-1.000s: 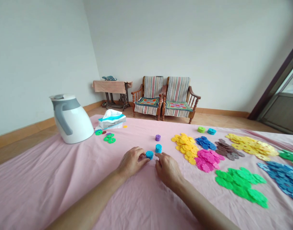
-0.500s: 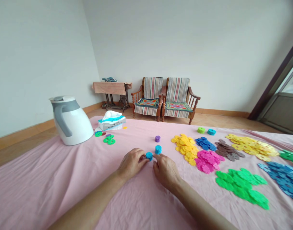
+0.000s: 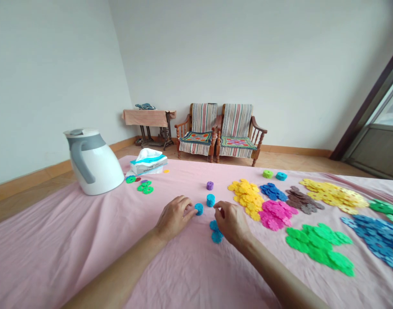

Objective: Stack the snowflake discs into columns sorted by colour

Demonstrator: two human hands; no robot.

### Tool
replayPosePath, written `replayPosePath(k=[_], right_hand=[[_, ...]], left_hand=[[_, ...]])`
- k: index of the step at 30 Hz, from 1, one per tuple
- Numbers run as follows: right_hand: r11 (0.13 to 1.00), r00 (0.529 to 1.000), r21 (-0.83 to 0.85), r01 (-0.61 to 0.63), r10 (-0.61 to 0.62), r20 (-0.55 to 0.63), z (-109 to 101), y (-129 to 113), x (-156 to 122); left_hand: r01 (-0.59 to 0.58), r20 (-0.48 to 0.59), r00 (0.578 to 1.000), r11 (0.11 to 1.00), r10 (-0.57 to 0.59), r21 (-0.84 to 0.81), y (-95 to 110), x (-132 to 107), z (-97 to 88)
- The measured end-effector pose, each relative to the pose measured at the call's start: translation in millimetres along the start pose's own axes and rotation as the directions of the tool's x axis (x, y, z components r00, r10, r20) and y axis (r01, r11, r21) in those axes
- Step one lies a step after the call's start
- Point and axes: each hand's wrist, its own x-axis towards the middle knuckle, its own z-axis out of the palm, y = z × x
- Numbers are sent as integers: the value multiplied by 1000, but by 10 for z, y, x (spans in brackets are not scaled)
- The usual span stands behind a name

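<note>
My left hand (image 3: 175, 218) rests on the cloth with thumb and forefinger against the left side of a short stack of blue snowflake discs (image 3: 198, 209). Just behind it stands a taller stack of blue discs (image 3: 210, 200). My right hand (image 3: 232, 223) is to the right of that taller stack, fingers curled and tips pinched close to it; whatever they hold is hidden. Several loose blue discs (image 3: 216, 237) lie flat beside and partly under my right hand. A small purple stack (image 3: 210, 186) stands farther back.
Right of my hands lie piles of yellow (image 3: 246, 195), pink (image 3: 276, 214), brown (image 3: 302, 199) and green discs (image 3: 318, 249). Lime (image 3: 267, 174) and blue-green stacks (image 3: 281, 176) stand behind them. A white jug (image 3: 100, 167) and tissue box (image 3: 149, 163) are at left on the pink cloth (image 3: 145, 266).
My right hand has moved right, away from the short blue stack, uncovering the loose blue discs. My left hand stays by the short stack. The view has shifted slightly.
</note>
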Motion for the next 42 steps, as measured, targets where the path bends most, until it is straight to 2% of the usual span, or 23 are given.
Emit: replayPosePath(k=[3, 7, 13, 17, 20, 42], right_hand=[[996, 995, 5, -86, 87, -55, -126, 199, 1], [987, 981, 34, -156, 159, -112, -202, 502, -17], [987, 983, 82, -141, 150, -109, -129, 757, -11], [988, 987, 91, -123, 131, -97, -117, 768, -17], [989, 988, 78, -126, 133, -84, -127, 755, -24], [988, 988, 40, -147, 148, -48, -143, 705, -33]], left_hand=[[-55, 1, 998, 994, 55, -90, 143, -29, -10], [-118, 166, 973, 963, 161, -242, 384, -104, 68], [-49, 281, 953, 971, 116, -233, 541, -58, 176], [-36, 367, 926, 987, 92, -156, 579, 76, 164], [-38, 391, 916, 991, 87, -131, 598, 136, 158], [72, 358, 934, 980, 0, -186, 499, 72, 198]])
